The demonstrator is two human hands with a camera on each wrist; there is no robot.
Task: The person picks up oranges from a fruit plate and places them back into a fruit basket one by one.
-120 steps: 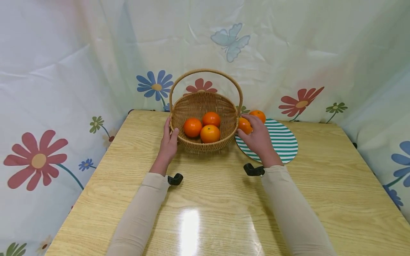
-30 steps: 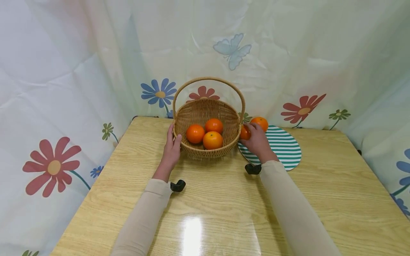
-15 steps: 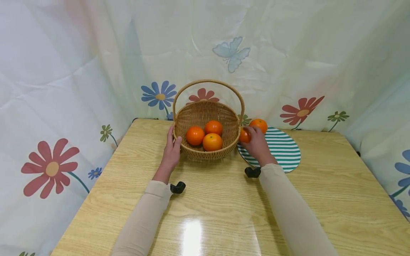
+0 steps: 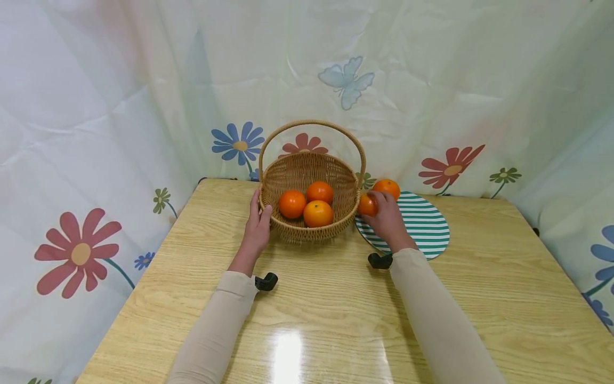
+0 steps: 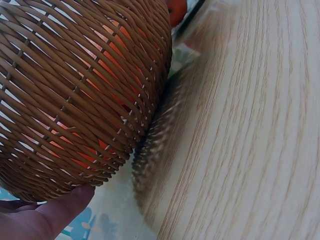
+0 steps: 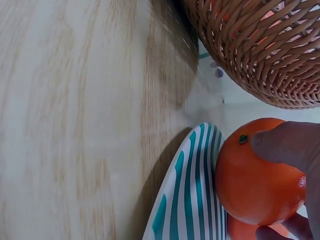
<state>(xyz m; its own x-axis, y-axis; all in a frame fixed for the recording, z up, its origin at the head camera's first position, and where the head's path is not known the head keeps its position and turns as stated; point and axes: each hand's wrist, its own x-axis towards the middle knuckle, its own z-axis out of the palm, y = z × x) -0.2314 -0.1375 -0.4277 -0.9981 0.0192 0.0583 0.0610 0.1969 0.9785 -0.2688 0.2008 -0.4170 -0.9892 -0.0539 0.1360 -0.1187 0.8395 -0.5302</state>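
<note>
A wicker basket (image 4: pixel 312 232) with a tall arched handle stands at the back of the table, three oranges (image 4: pixel 318 213) lying inside. My left hand (image 4: pixel 257 224) rests against the basket's left side, thumb and fairly straight fingers on the outer weave. In the left wrist view the thumb (image 5: pixel 70 205) touches the wickerwork. Just right of the basket, my right hand (image 4: pixel 386 216) grips another orange (image 6: pixel 257 175), with the thumb near its green stem spot and fingers round the far side. This orange is over a green-and-white striped round plate (image 4: pixel 424 224).
One more orange (image 4: pixel 387 188) sits at the back edge of the striped plate, behind my right hand. A flowered curtain (image 4: pixel 345 32) hangs behind and beside the wooden table (image 4: pixel 331 298).
The right hand's hold on its orange has closed and shifted slightly since the earliest frame. The head view has tilted a little. The left hand stays at the basket.
</note>
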